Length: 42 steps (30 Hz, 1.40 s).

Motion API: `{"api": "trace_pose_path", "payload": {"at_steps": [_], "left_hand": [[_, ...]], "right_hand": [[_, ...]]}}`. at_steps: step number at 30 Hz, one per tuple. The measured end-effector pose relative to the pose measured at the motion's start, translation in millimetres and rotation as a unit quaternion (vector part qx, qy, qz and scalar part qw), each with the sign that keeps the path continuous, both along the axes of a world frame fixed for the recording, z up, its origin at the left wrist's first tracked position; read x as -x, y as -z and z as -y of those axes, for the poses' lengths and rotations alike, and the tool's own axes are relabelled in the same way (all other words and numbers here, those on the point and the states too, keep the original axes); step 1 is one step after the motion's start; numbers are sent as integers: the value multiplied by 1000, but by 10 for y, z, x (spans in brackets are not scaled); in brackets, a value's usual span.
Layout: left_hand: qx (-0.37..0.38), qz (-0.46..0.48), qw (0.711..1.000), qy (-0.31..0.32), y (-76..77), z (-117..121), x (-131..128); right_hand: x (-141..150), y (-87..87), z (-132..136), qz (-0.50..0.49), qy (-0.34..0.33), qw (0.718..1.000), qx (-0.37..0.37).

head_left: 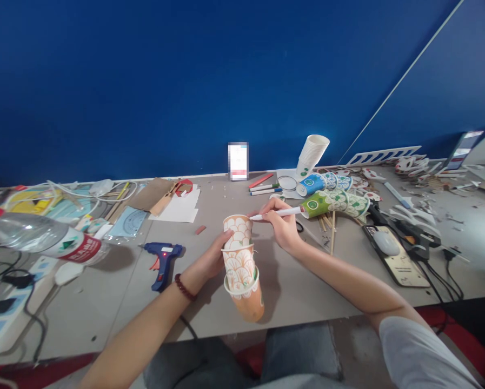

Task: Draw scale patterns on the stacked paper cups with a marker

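A joined row of paper cups with orange scale patterns stands in front of me, its lowest cup solid orange. My left hand is closed around its upper left side. My right hand grips a white marker pen, whose tip points left at the rim of the top cup. Whether the tip touches the paper I cannot tell. Beyond the pen's back end lie a green cup row and a blue cup row, both with drawn scales.
A blue glue gun lies left of my left hand, near a large water bottle and a power strip. A stack of white cups, several markers and a phone are along the blue wall.
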<state>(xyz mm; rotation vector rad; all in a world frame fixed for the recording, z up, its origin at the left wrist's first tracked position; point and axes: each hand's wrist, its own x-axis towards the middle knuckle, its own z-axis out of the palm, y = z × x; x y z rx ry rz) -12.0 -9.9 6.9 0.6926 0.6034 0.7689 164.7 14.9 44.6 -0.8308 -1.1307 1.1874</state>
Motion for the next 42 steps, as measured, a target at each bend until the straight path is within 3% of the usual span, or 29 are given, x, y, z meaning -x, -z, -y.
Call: {"api": "trace_pose_path", "payload": {"at_steps": [26,42], "left_hand": [[-35,13,999,-2,3,-3,0],[0,48,999,-10,7,-5,17]], "right_hand": [[-4,6,-14,9,-2,1000,-13],[-3,11,-14,5,-3,1000,-17]]}}
